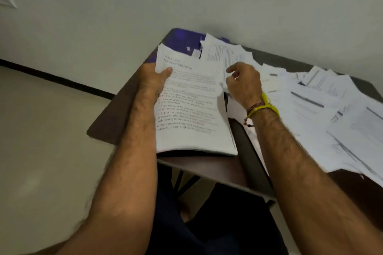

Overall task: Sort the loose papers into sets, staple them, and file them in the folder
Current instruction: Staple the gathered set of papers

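The gathered stack of papers [192, 107] lies at the near-left corner of the tabletop [116, 118], its long axis running away from the person. The left hand [154, 77] holds its far-left edge, thumb on top. The right hand [243, 84] hovers just off the stack's right edge, fingers loosely curled and holding nothing — nearer the loose sheets [310, 97] spread rightward. A purple folder [182, 40] lies beyond the stack — the reach for more sheets probably falls to the right hand.
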